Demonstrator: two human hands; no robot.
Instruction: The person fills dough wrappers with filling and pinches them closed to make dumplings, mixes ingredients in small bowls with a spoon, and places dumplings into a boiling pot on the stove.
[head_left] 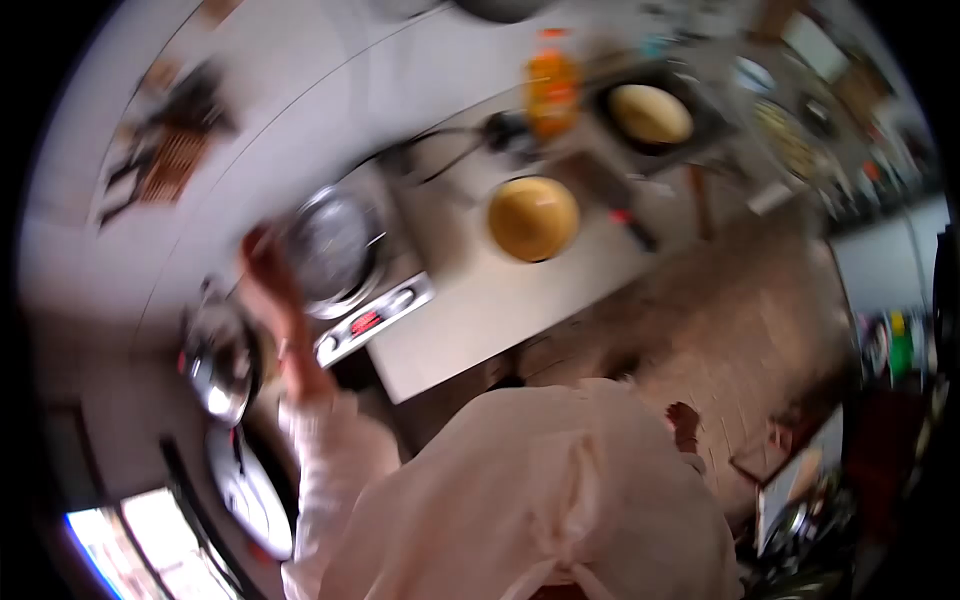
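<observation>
My left hand [266, 270] is raised at the left side of a round metal pot [338, 250] with a shiny, see-through-looking top. Motion smears its fingers, and I cannot tell whether they touch the pot or hold anything. The pot sits on a cooktop [412, 292] with a red lit display and knobs on its front. Low at my right side hangs my right hand [684, 420], away from the counter, its fingers loosely apart with nothing visible in them. A yellow bowl [533, 218] stands on the counter to the right of the cooktop.
Along the counter [450, 345] are an orange bottle [552, 90], a dark-bladed knife or cleaver [632, 228] and a pale oval item in a black tray [650, 112]. A metal wok or pan [222, 365] is at far left. A knife rack [172, 165] hangs on the wall.
</observation>
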